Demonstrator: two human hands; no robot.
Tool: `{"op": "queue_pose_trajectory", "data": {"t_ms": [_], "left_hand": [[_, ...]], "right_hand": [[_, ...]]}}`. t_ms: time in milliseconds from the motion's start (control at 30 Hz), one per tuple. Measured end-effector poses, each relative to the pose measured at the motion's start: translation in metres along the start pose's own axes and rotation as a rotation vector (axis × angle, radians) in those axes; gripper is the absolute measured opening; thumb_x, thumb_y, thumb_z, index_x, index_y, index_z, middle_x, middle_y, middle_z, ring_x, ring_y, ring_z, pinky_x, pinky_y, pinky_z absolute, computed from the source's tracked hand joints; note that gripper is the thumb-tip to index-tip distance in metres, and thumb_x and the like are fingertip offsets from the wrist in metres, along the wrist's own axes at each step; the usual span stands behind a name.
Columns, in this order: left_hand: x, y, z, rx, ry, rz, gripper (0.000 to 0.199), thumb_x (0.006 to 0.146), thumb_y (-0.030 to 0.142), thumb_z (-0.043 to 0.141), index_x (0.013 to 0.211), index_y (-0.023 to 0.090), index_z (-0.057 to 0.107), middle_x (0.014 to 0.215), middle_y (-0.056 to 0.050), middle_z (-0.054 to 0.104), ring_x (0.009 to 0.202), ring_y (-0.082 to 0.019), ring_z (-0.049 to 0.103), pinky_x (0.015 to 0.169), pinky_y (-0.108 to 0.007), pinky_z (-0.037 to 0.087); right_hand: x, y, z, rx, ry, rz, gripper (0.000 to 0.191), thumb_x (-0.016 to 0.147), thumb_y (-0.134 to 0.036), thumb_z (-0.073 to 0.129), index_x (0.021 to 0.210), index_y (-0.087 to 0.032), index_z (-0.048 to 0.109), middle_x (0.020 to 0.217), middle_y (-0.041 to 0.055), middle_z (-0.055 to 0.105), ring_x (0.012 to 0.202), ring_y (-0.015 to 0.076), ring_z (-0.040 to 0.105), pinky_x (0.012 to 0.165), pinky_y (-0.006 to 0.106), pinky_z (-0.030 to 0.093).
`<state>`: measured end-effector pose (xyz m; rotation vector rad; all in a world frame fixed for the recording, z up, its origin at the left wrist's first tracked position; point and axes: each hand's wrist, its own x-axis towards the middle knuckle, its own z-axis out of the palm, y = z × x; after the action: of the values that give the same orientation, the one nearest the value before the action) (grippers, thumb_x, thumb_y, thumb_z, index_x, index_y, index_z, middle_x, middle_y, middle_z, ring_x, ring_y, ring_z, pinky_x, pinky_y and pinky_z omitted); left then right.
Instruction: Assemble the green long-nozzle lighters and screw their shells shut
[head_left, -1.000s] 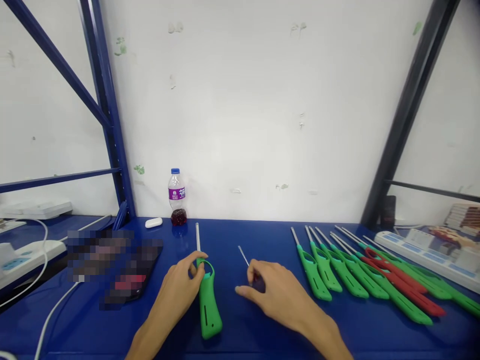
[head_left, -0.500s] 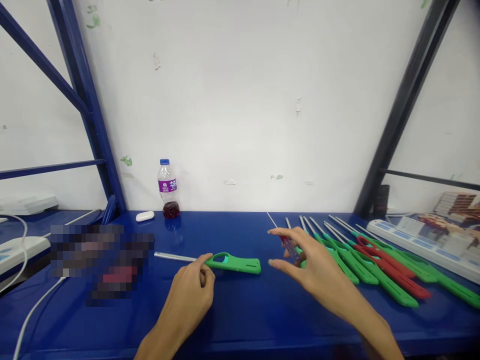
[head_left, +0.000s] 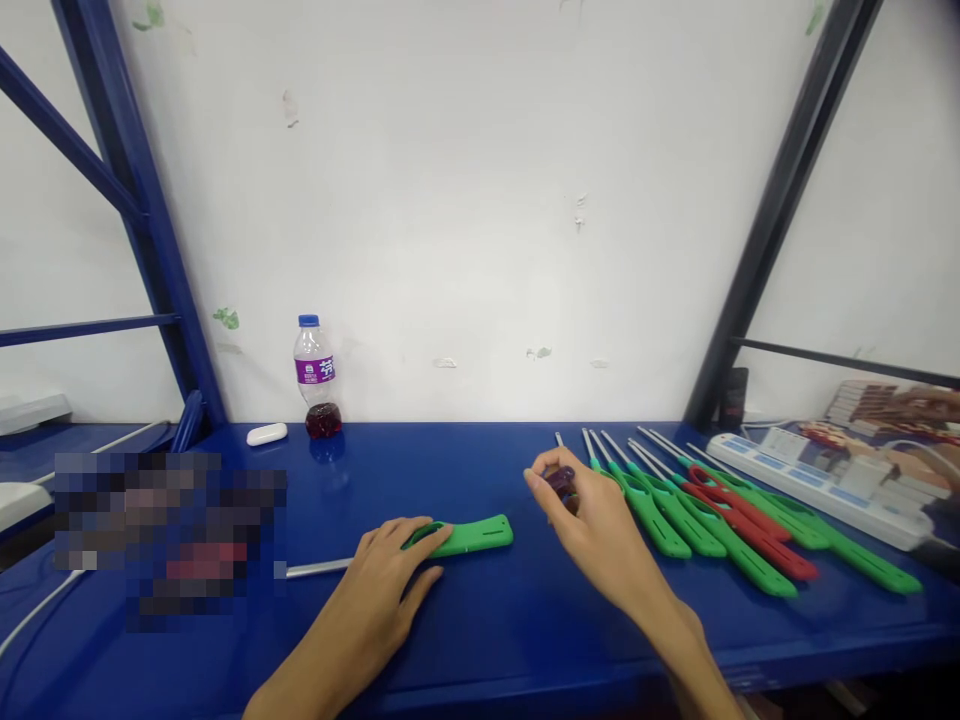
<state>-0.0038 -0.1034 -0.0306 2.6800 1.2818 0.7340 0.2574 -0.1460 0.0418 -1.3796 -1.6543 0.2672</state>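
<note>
Head view: left hand (head_left: 382, 580) is laid over a green lighter (head_left: 480, 535), fingers spread across its trigger loop, thumb apart on the near side, not wrapped round it. Lighter is flat on the blue desk (head_left: 517, 650). Handle sticks out to the right of that hand, metal rod out to the left (middle of the rod is hidden under the hand).

Right hand (head_left: 592, 525) is up and to the right of the left one, fingers curled round a dark purple handle (head_left: 561, 480) (tool's tip can't be made out). Grip is closed on it. It's well apart from the lighter under the left hand.

Just right of the right grip: a row of other green lighters (head_left: 667, 530), rods pointing away from the camera, with red lighters (head_left: 784, 553) among them. Beyond those, a white power strip (head_left: 817, 490) with plugs in it.

Left of and beyond the left hand: upright bottle (head_left: 313, 370), blue cap, purple label, dark red liquid at the bottom. White case (head_left: 267, 434) sits beside it. Dark items (head_left: 214, 550) nearer the left hand are pixelated (can't tell what they are).
</note>
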Motion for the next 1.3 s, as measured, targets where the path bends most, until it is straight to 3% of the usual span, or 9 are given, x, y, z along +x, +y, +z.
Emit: {"op": "queue_pose_trajectory", "data": {"t_ms": [133,367,800,967,1100,1300], "left_hand": [[0.004,-0.002,0.004,-0.088,-0.011,0.027,0.036,0.103,0.021,0.054,0.132,0.032,0.071,0.129,-0.005,0.072,0.116,-0.028,0.067,0.104,-0.049,0.056],[0.006,-0.001,0.004,-0.159,-0.01,0.034,0.038,0.1,0.019,0.055,0.132,0.033,0.072,0.13,-0.005,0.072,0.116,-0.027,0.069,0.111,-0.054,0.051],[0.005,-0.001,0.003,-0.167,-0.027,-0.009,0.035,0.102,0.023,0.055,0.13,0.033,0.073,0.132,-0.003,0.073,0.118,-0.027,0.066,0.108,-0.049,0.053],[0.005,0.001,0.002,-0.169,-0.028,-0.011,0.036,0.103,0.024,0.053,0.133,0.032,0.071,0.136,-0.003,0.072,0.123,-0.028,0.066,0.119,-0.058,0.04],[0.004,0.003,0.002,-0.17,-0.003,0.014,0.035,0.102,0.02,0.054,0.13,0.03,0.073,0.133,-0.004,0.074,0.119,-0.026,0.068,0.117,-0.054,0.045],[0.002,0.004,0.002,-0.168,-0.003,0.0,0.035,0.102,0.018,0.056,0.131,0.028,0.072,0.135,-0.004,0.073,0.124,-0.028,0.067,0.12,-0.059,0.04]], "right_hand": [[0.0,0.005,0.002,-0.013,0.028,0.032,0.02,0.104,-0.045,0.052,0.11,-0.026,0.049,0.061,-0.008,0.053,0.053,0.0184,0.054,0.055,0.029,0.036],[0.004,0.012,0.003,-0.242,0.017,-0.007,0.009,0.104,-0.032,0.044,0.109,-0.025,0.046,0.067,-0.0038,0.063,0.057,0.0215,0.063,0.056,0.029,0.034],[0.003,0.014,0.001,-0.457,0.045,-0.086,0.015,0.105,-0.026,0.036,0.114,-0.023,0.048,0.061,-0.0052,0.057,0.053,0.0214,0.063,0.055,0.03,0.03],[0.001,0.009,0.007,-0.494,0.029,-0.185,0.018,0.106,-0.023,0.036,0.118,-0.023,0.049,0.078,-0.0002,0.067,0.056,0.0201,0.064,0.055,0.031,0.033],[0.0,0.008,0.016,-0.504,0.009,-0.28,0.025,0.109,-0.024,0.032,0.128,-0.024,0.048,0.102,0.006,0.07,0.064,0.0198,0.066,0.055,0.031,0.036],[0.002,0.012,0.025,-0.312,0.007,-0.234,0.037,0.11,-0.03,0.036,0.147,-0.028,0.038,0.102,0.0045,0.064,0.072,0.021,0.067,0.066,0.033,0.05]]}}
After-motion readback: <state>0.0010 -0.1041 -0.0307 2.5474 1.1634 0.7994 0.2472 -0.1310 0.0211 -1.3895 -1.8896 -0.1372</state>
